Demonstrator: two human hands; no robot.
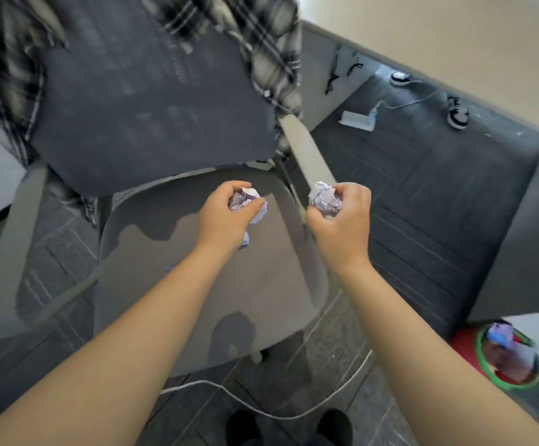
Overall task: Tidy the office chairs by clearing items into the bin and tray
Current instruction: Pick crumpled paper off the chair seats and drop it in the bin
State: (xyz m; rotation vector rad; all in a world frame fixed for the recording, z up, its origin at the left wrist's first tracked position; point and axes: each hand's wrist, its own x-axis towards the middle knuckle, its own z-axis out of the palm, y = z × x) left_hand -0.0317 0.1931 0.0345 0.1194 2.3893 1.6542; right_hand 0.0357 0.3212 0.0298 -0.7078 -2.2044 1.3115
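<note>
Shoes [289, 426] btm; L hand [226, 217] clamped on paper wad [249, 201]; R hand [342, 220] on 2nd wad [324, 198]; over chair seat [197, 284]

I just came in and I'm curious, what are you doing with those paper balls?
A person stands over a grey office chair, with a crumpled paper ball in the left hand and another in the right hand. The seat looks almost cleared. A red and green bin with rubbish inside waits on the floor to the right.
</note>
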